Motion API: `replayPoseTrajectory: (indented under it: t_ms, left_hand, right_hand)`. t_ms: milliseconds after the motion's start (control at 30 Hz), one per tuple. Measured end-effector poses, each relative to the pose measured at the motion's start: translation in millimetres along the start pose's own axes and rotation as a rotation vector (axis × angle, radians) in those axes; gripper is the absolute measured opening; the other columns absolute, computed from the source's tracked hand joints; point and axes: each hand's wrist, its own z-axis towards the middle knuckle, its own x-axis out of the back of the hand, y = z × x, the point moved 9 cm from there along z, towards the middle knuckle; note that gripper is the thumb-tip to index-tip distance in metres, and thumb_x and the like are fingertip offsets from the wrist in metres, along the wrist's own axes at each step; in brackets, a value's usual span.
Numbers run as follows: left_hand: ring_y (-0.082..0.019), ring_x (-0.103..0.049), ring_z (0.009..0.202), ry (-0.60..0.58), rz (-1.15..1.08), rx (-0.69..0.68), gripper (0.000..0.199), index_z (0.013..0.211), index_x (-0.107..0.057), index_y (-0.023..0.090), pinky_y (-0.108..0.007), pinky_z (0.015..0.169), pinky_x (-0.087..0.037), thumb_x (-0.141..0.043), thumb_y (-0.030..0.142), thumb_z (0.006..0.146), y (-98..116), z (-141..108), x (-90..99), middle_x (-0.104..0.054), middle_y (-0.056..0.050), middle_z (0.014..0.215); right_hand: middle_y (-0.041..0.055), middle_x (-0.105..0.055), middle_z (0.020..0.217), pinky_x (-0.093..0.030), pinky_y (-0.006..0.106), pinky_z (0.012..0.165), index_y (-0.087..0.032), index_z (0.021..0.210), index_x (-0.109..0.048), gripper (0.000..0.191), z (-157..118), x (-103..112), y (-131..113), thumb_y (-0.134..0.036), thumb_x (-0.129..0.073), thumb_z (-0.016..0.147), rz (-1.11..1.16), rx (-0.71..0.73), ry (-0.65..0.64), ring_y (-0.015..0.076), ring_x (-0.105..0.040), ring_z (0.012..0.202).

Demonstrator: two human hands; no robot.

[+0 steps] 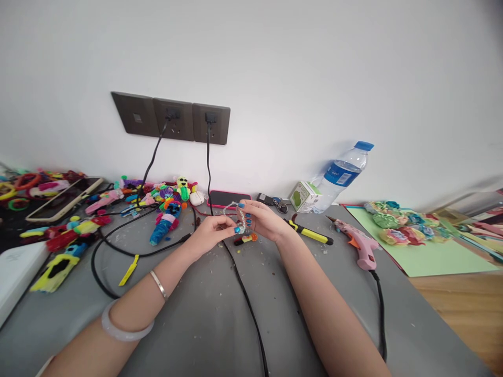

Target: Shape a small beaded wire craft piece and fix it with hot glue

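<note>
Both hands pinch a thin silvery-white pipe cleaner (242,222), bent into a loop, above the grey table. My left hand (214,233) grips its lower left part between thumb and fingertips. Slightly higher, my right hand (262,217) holds the other side with its fingers closed on it. Part of the pipe cleaner is hidden by the fingers. Just below the hands lies a small black, yellow and orange piece (245,239). Yellow-and-black handled pliers (310,232) rest right of my right hand. A pink glue gun (359,243) lies farther right.
Colourful pipe-cleaner figures (168,220) lie at the left, near a pale-cased phone (65,199). Black cables (245,293) cross the grey table (176,335). A leaning water bottle (340,175), a small box (304,196) and green paper (436,259) with ribbon-like flowers are at the right.
</note>
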Motion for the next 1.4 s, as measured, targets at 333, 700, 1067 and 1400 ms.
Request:
replayPoseTrajectory:
  t_ms: [333,700,1067,1400]
  left_hand:
    - [-0.015,-0.052,0.069,0.003,-0.006,0.007,0.023,0.072,-0.067,0.016,-0.026,0.065,-0.040,-0.069,0.039,0.073,-1.3,0.7,0.4,-0.062,-0.001,0.072]
    - [-0.015,-0.052,0.069,-0.001,0.002,0.006,0.024,0.072,-0.067,0.016,-0.026,0.066,-0.041,-0.068,0.040,0.074,-1.6,0.7,0.1,-0.063,-0.001,0.072]
    - [-0.015,-0.050,0.071,-0.014,-0.020,0.027,0.022,0.074,-0.067,0.016,-0.026,0.067,-0.038,-0.068,0.038,0.074,-3.3,0.4,-1.2,-0.061,-0.001,0.074]
    - [-0.015,-0.051,0.069,-0.013,-0.006,0.020,0.023,0.074,-0.067,0.016,-0.027,0.066,-0.038,-0.068,0.038,0.074,-3.9,1.2,-0.9,-0.062,-0.001,0.074]
  right_hand:
    - [-0.0052,-0.045,0.059,-0.031,0.024,0.054,-0.019,0.064,-0.048,0.038,0.5,0.2,0.0,-0.040,-0.080,0.069,-0.002,0.000,0.006,0.0093,-0.037,0.054]
    - [-0.0050,-0.046,0.059,-0.032,0.024,0.054,-0.019,0.065,-0.049,0.036,0.5,0.4,0.1,-0.040,-0.079,0.070,0.000,0.001,0.001,0.0097,-0.038,0.054]
    - [-0.0050,-0.045,0.060,-0.030,0.025,0.054,-0.020,0.065,-0.048,0.038,-0.2,0.0,0.2,-0.040,-0.080,0.068,0.008,-0.005,0.008,0.0098,-0.037,0.054]
    - [-0.0058,-0.045,0.059,-0.031,0.023,0.054,-0.019,0.065,-0.047,0.038,0.4,-0.1,-0.4,-0.039,-0.080,0.069,0.011,0.004,0.002,0.0086,-0.038,0.054]
